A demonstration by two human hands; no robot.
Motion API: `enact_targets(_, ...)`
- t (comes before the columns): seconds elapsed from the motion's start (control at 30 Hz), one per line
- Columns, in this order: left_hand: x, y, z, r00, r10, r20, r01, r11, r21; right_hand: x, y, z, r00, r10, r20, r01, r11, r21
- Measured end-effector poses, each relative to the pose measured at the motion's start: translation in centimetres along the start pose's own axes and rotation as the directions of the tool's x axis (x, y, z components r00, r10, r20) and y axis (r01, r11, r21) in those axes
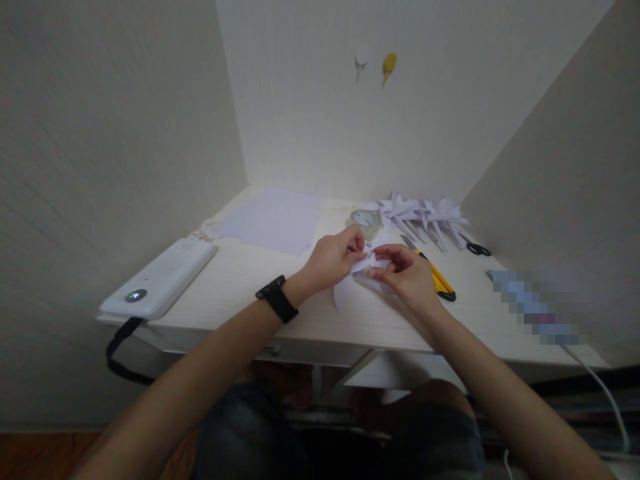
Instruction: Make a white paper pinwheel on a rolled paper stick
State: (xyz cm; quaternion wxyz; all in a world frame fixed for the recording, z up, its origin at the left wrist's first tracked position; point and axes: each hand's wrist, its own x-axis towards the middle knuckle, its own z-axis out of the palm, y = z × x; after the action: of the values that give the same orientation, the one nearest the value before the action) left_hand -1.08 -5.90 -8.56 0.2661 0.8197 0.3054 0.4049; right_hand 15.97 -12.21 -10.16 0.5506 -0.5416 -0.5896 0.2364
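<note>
Pinching a folded white paper piece (369,267), left hand (334,257) and right hand (407,273) both closed on it; tape roll (367,221) just behind

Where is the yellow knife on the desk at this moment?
In the head view, the yellow knife lies on the desk, just right of the right hand, in front of the folded paper shapes.

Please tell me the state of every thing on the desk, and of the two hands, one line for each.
left hand: pinching the white paper piece
right hand: pinching the same piece
white paper piece: partly folded, held just above the desk
paper sheet: flat, unfolded
folded paper shapes: finished, lying in a row
tape roll: lying flat
yellow cutter: lying untouched
scissors: closed
white device: its light is on
</note>
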Motion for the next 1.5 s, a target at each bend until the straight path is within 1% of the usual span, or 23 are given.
enact_targets(0.17,0.1,-0.3,0.0,1.0,-0.007,0.024,0.008,0.999,-0.05,0.1,0.0,0.0,1.0,0.012,-0.016,-0.011,0.999,0.039)
enact_targets(0.47,0.4,-0.6,0.0,0.997,-0.038,0.06,0.046,0.989,-0.144,0.2,0.5,0.1,0.999,0.03,-0.037,-0.029,0.999,0.044)
enact_targets(0.77,0.3,-0.7,0.2,0.995,0.023,0.102,0.003,0.967,-0.253,0.3,0.4,0.2,0.996,0.057,-0.073,-0.049,0.994,0.1)
enact_targets(0.87,0.4,-0.6,0.2,0.992,0.018,0.127,0.022,0.951,-0.307,0.2,0.4,0.2,0.992,0.069,-0.107,-0.058,0.993,0.099)
enact_targets(0.93,0.4,-0.5,0.3,0.988,0.0,0.155,0.056,0.932,-0.358,0.2,0.4,0.2,0.991,0.07,-0.114,-0.056,0.991,0.121)
enact_targets(1.03,0.4,-0.5,0.4,0.985,-0.036,0.168,0.098,0.922,-0.375,0.3,0.4,0.0,0.994,0.059,-0.094,-0.045,0.987,0.153)
enact_targets(1.17,0.3,-0.6,0.4,0.99,-0.023,0.139,0.062,0.956,-0.285,0.4,0.4,-0.3,0.996,0.075,-0.053,-0.067,0.988,0.141)
enact_targets(1.23,0.2,-0.7,0.4,0.99,-0.015,0.137,0.052,0.962,-0.268,0.5,0.3,-0.4,0.995,0.095,-0.037,-0.089,0.985,0.145)
enact_targets(1.33,0.2,-0.7,0.4,0.989,-0.028,0.148,0.074,0.945,-0.319,0.5,0.1,-0.4,0.991,0.132,-0.008,-0.128,0.974,0.185)
enact_targets(1.5,0.4,-0.6,0.3,0.976,-0.081,0.203,0.165,0.881,-0.444,0.3,-1.0,-0.2,0.976,0.216,0.021,-0.214,0.941,0.261)
